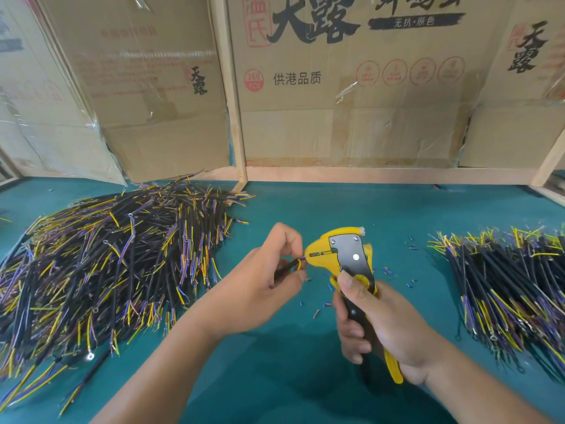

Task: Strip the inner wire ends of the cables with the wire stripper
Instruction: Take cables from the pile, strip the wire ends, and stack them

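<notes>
Left hand: the left hand (269, 278) pinched a black cable (286, 267) between thumb and curled fingertips, near the middle of the green table (305, 377); the cable's coloured inner wires pointed right, into the head of the tool.
Right hand: the right hand (377, 325) was wrapped round the handles of the wire stripper (345, 258), thumb laid up along the black plate, fingers curled beneath.
Wire stripper: yellow body with a black and grey metal plate, held above the table just right of its middle, head aimed left; the tip of one inner wire sat at its mouth, though whether the blades had closed on it could not be told.
Left pile: a large heap of cables (107, 261), black with yellow, purple and blue inner wires, spread along the left edge and toward the far left corner.
Right pile: a second heap of cables (507, 289) lay against the right edge, well apart from the hands.
Scraps: small bits of insulation (316, 313), blue and reddish, were scattered on the table around and under the tool.
Backdrop: cardboard boxes (351, 87) printed with Chinese characters stood along the far edge, with a wooden frame (232, 102) in front of them.
</notes>
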Action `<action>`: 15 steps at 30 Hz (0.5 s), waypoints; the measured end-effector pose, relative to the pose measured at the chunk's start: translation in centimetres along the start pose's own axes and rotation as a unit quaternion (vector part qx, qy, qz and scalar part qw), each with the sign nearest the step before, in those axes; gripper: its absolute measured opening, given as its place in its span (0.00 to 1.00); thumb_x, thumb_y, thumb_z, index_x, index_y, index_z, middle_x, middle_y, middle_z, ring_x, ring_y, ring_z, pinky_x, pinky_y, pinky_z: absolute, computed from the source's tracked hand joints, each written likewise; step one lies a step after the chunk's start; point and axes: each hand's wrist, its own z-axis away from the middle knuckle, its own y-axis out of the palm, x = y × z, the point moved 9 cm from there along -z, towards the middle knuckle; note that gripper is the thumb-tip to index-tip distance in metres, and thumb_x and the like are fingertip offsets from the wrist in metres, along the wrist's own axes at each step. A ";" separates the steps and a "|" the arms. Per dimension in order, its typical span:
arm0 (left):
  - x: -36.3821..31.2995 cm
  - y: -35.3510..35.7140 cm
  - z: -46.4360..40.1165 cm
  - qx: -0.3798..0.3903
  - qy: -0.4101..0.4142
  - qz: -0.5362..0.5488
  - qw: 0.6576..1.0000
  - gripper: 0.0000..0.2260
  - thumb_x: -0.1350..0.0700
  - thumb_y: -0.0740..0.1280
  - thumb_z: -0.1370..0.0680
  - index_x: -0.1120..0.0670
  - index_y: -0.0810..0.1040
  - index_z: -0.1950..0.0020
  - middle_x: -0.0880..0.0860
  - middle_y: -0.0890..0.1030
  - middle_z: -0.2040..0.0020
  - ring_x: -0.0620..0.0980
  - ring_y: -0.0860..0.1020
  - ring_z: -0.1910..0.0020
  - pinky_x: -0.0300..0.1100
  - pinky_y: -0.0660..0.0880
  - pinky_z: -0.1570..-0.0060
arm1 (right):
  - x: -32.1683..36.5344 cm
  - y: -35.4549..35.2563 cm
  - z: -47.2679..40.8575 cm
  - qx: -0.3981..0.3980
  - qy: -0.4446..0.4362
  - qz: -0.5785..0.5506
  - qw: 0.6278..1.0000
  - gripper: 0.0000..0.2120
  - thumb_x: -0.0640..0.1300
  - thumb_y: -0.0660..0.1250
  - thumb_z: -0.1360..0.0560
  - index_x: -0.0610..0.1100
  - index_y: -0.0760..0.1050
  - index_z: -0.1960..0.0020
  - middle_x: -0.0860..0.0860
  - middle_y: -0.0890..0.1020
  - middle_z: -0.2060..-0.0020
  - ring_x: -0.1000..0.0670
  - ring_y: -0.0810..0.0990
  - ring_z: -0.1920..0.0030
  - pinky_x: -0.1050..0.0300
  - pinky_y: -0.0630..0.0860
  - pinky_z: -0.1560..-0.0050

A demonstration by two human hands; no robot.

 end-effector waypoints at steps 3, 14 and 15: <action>0.4 0.1 0.0 -0.003 -0.006 -0.003 1.000 0.09 0.59 0.63 0.21 0.49 0.64 0.47 0.50 0.75 0.55 0.59 0.67 0.64 0.52 0.68 0.64 | 0.0 -0.4 0.0 -0.023 0.005 0.009 1.000 0.29 0.67 0.72 0.32 0.41 0.70 0.65 0.46 0.64 0.74 0.47 0.61 0.77 0.56 0.68 0.72; 1.3 -0.5 -0.1 -0.015 -0.016 -0.030 0.999 0.08 0.54 0.63 0.22 0.47 0.64 0.47 0.51 0.75 0.57 0.61 0.67 0.63 0.46 0.66 0.67 | 0.7 -2.1 0.0 -0.080 -0.006 -0.042 0.996 0.28 0.67 0.73 0.34 0.42 0.70 0.66 0.46 0.62 0.74 0.49 0.60 0.78 0.57 0.65 0.73; 1.3 -0.5 0.0 -0.014 -0.015 -0.033 0.999 0.08 0.52 0.63 0.22 0.47 0.64 0.47 0.51 0.75 0.58 0.61 0.67 0.64 0.47 0.66 0.67 | 0.7 -2.2 -0.1 -0.085 -0.007 -0.049 0.995 0.28 0.67 0.73 0.35 0.42 0.70 0.66 0.46 0.62 0.74 0.49 0.60 0.78 0.56 0.66 0.73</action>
